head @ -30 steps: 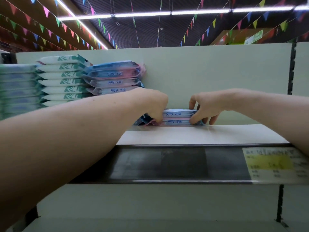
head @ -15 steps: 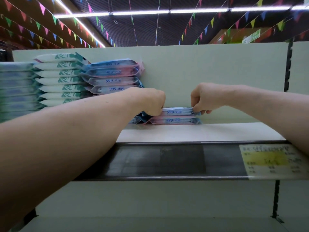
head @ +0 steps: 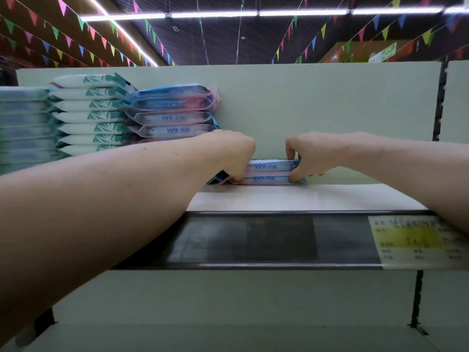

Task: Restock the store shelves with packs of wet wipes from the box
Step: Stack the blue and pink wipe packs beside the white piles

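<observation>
Two flat blue-and-pink plastic wipe packs [head: 272, 172], stacked against the back edge of the pale shelf board [head: 304, 199]. Left hand [head: 236, 156] and right hand [head: 304, 154] grip the ends. Step: seating the stack. Next: release, fetch more.

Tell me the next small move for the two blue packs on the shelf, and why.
Probably let go and pull both hands back. The left hand and right hand grip the ends of the two blue packs, which already lie flat on the shelf, one squarely atop the other, just right of the taller blue stack.
</observation>
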`<state>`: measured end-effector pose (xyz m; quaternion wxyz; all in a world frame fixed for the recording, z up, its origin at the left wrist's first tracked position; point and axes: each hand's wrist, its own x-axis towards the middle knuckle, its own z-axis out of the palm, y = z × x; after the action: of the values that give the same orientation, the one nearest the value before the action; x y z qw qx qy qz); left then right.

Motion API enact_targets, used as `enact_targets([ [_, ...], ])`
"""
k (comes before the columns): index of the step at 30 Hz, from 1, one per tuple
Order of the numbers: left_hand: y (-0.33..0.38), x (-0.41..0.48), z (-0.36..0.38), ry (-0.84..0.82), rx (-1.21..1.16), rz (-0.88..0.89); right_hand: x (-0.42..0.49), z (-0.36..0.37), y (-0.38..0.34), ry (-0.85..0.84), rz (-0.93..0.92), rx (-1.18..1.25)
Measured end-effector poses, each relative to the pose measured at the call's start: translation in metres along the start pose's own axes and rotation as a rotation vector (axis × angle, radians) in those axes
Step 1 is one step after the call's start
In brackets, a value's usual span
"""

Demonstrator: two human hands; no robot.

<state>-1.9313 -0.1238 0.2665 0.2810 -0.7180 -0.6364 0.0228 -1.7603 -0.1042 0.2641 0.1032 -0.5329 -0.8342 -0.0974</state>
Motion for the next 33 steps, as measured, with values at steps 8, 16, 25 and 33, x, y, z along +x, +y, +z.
enact_targets([
  [8,-0.009,-0.003,-0.002,-0.010,-0.072,0.012,-0.003,-0.007,-0.002,0.119,-0.052,0.071],
  [16,-0.002,-0.004,-0.002,0.067,0.056,-0.027,-0.003,-0.006,-0.006,0.201,-0.097,-0.022],
  [25,0.010,-0.014,-0.011,-0.110,0.029,0.066,0.007,0.004,-0.011,-0.060,-0.089,-0.099],
  [33,0.005,-0.010,-0.017,-0.180,-0.025,0.018,0.007,0.000,-0.009,-0.093,-0.092,-0.066],
])
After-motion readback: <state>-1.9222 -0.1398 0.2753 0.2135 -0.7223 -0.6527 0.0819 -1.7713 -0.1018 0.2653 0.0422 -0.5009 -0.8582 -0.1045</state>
